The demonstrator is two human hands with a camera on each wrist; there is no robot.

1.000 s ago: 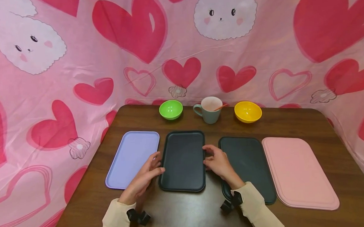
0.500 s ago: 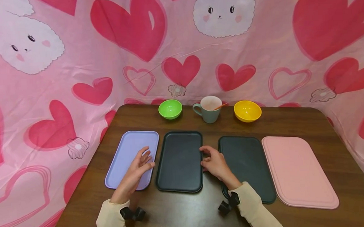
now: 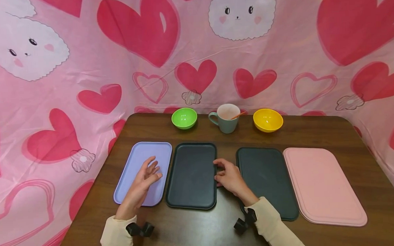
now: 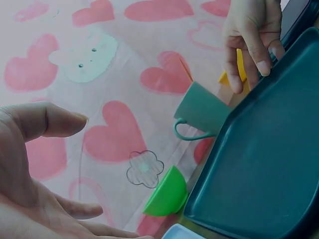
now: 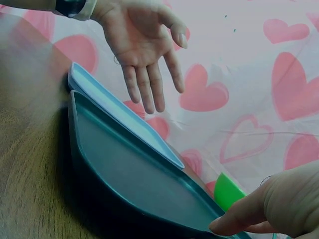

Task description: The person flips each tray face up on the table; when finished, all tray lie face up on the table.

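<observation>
A black rectangular tray (image 3: 191, 175) lies flat at the middle of the wooden table. My right hand (image 3: 229, 176) touches its right rim with loosely bent fingers, and in the right wrist view a fingertip (image 5: 219, 226) meets that rim. Left of the black tray, and close beside it, lies a purple tray (image 3: 152, 150). My left hand (image 3: 138, 186) hovers over the purple tray, palm turned inward, fingers spread and holding nothing. The left wrist view shows the left hand (image 4: 30, 179) apart from the black tray's rim.
A second, dark green tray (image 3: 267, 182) lies partly under my right forearm, with a pink tray (image 3: 326, 187) beside it. Along the back stand a green bowl (image 3: 184, 118), a grey-green mug (image 3: 227, 123) with an orange stick in it, and a yellow bowl (image 3: 268, 120).
The black tray has slid left toward the purple tray, with my right hand following at its right rim. My left hand has moved left, away from the black tray and over the purple one.
</observation>
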